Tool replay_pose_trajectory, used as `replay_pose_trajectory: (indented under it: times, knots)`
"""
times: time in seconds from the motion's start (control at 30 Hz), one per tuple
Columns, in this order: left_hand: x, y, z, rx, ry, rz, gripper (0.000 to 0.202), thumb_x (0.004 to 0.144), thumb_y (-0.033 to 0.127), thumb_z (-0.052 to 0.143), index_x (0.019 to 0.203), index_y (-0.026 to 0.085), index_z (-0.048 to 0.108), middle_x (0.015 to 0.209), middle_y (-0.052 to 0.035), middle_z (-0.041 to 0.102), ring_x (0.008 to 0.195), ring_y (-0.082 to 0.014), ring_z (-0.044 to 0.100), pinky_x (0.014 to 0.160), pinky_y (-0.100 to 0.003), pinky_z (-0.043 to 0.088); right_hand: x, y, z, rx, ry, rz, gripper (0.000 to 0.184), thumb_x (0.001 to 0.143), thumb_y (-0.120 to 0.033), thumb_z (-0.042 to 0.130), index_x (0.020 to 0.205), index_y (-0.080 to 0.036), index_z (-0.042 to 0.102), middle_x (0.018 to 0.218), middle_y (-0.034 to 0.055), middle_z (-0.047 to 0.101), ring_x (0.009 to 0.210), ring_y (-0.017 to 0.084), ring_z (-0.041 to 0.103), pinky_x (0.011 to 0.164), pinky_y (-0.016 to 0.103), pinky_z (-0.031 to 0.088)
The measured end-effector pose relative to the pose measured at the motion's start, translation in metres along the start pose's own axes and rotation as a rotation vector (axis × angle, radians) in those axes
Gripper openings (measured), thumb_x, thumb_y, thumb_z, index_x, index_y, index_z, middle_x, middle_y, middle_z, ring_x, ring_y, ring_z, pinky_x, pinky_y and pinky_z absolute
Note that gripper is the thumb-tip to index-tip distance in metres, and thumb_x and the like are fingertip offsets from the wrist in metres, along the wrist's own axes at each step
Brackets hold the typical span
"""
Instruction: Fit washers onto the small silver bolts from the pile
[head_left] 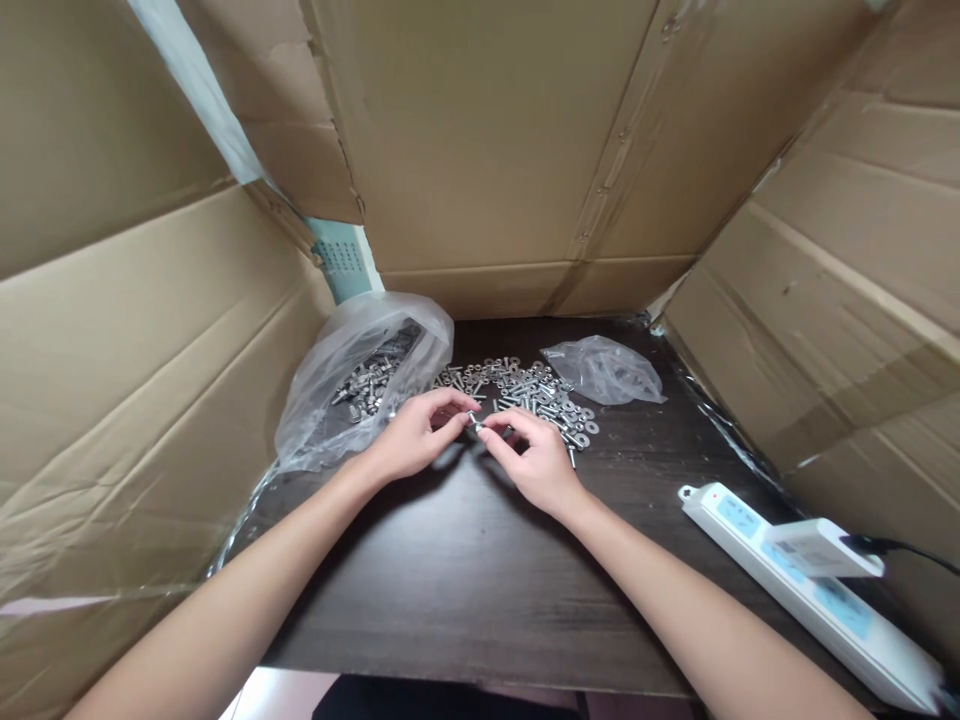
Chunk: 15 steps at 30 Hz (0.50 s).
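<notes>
dark wood table [465, 570] amid cardboard walls [135, 330]; both hands' grip pinched on small bolt [475, 424]

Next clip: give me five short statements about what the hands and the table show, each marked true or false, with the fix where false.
1. Both hands meet over the table on one small metal part. True: the left hand and right hand pinch a small bolt between their fingertips.
2. The loose metal hardware lies in front of the hands. True.
3. The larger plastic bag is empty. False: it holds metal parts.
4. The power strip lies on the left of the table. False: it lies on the right.
5. Cardboard walls surround the table. True.
</notes>
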<state>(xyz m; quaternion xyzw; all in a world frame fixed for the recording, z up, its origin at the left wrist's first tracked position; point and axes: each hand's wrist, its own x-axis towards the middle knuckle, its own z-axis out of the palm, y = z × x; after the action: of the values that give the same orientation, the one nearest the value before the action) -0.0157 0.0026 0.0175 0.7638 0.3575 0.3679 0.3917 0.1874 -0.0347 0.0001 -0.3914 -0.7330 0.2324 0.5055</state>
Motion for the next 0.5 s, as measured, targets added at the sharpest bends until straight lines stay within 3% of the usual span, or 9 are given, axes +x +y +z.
replay_pose_trajectory:
  times: [0.23,0.5]
  knots:
    - [-0.0018,0.0063,0.0011,0.228,0.089,0.199,0.018,0.099,0.021,0.057,0.106,0.017,0.073,0.104,-0.0067,0.073,0.097,-0.0196,0.068,0.087,-0.032,0.055,-0.0017,-0.0028,0.0000,-0.035,-0.022,-0.067,0.006,0.099,-0.020,0.061,0.094,-0.020,0.065,0.085,0.0049,0.064,0.076,0.019,0.061,0.057,0.027,0.050]
    - [-0.0004,-0.0004,0.0006,-0.120,-0.016,-0.052,0.031,0.097,0.036,0.063,0.120,0.015,0.068,0.111,-0.0093,0.073,0.099,-0.0223,0.070,0.090,-0.035,0.057,0.0001,-0.0008,-0.0032,-0.052,-0.038,-0.127,0.007,0.101,-0.018,0.060,0.095,-0.020,0.062,0.087,0.0051,0.062,0.079,0.020,0.060,0.061,0.029,0.049]
